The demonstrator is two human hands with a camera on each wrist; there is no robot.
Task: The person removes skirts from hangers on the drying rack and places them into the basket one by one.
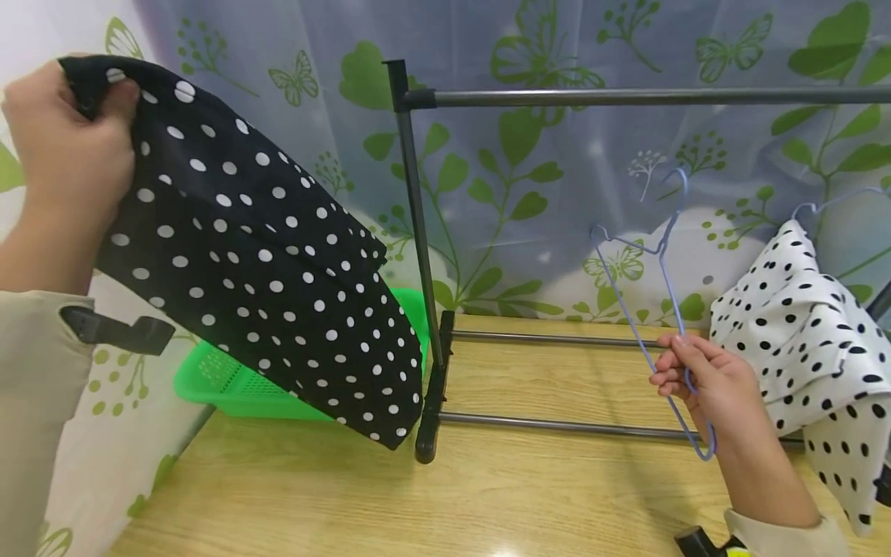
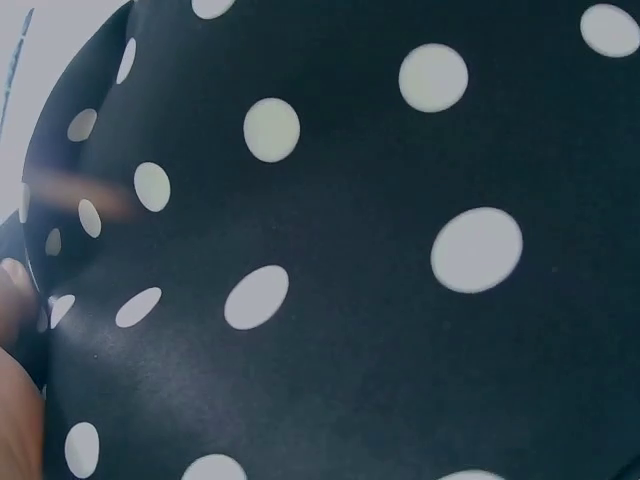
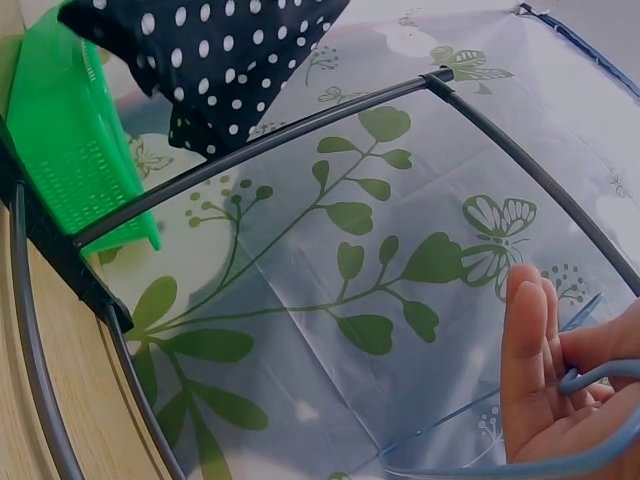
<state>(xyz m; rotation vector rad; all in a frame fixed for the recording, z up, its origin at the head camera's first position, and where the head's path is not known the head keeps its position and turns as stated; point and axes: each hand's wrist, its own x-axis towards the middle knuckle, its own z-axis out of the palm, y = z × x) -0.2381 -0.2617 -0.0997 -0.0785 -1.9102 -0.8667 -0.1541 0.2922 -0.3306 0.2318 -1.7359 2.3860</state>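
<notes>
My left hand (image 1: pixel 73 147), raised at the upper left, pinches a corner of a black cloth with white polka dots (image 1: pixel 278 263). The cloth slants down to the right from that grip, and in the left wrist view it fills nearly everything. At the right, my right hand (image 1: pixel 717 387) holds a blue clothes hanger (image 1: pixel 629 309) by its lower part, hook pointing up. Thumb and fingers of that hand close around the hanger wire (image 3: pixel 570 465) in the right wrist view. Nothing hangs on this hanger.
A metal clothes rack (image 1: pixel 557 97) with black joints stands on the wooden surface (image 1: pixel 501 495). Behind the black cloth sits a green plastic basket (image 1: pixel 237 394). A white cloth with black dots (image 1: pixel 800 333) hangs at the right on another hanger (image 1: pixel 835 203). A leaf-patterned curtain (image 1: pixel 473 232) covers the back.
</notes>
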